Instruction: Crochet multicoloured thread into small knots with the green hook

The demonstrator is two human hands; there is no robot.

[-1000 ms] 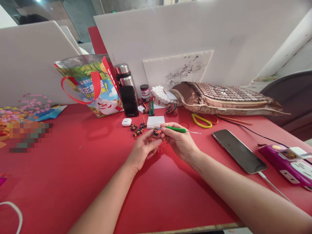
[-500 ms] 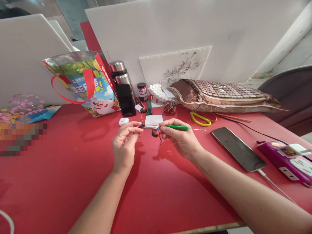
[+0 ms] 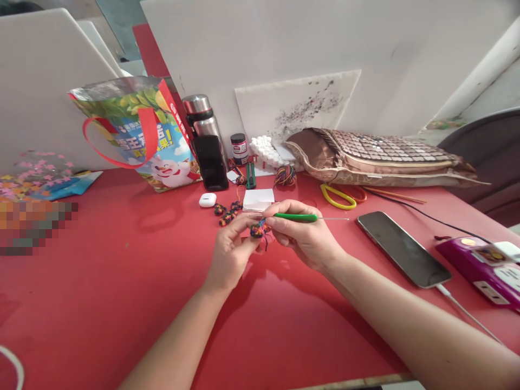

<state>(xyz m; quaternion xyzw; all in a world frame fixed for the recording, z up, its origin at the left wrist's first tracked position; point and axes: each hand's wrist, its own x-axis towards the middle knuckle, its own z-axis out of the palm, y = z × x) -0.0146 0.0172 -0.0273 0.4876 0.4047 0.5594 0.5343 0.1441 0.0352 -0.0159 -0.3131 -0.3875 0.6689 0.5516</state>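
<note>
My left hand [image 3: 231,252] pinches a small multicoloured crochet piece [image 3: 257,231] just above the red table [image 3: 122,281]. My right hand [image 3: 306,238] grips a green-handled crochet hook [image 3: 296,217], its metal tip pointing right and its other end at the crochet piece. Both hands meet at the piece, fingers closed. Several finished little multicoloured crochet pieces [image 3: 227,212] lie just behind my left hand. A ball of multicoloured yarn [image 3: 285,176] sits further back.
A phone [image 3: 402,248] on a charging cable lies right of my hands, with a purple power strip [image 3: 479,265] beyond. At the back stand a colourful bag [image 3: 138,135], a steel flask [image 3: 201,122], a dark phone [image 3: 211,162], yellow scissors [image 3: 337,196], a brown pillow [image 3: 377,157]. An earbud case [image 3: 207,200] lies nearby.
My left hand pulled away to the left half a second ago, then came back and pinched the crochet piece again. My right hand kept the hook nearly still.
</note>
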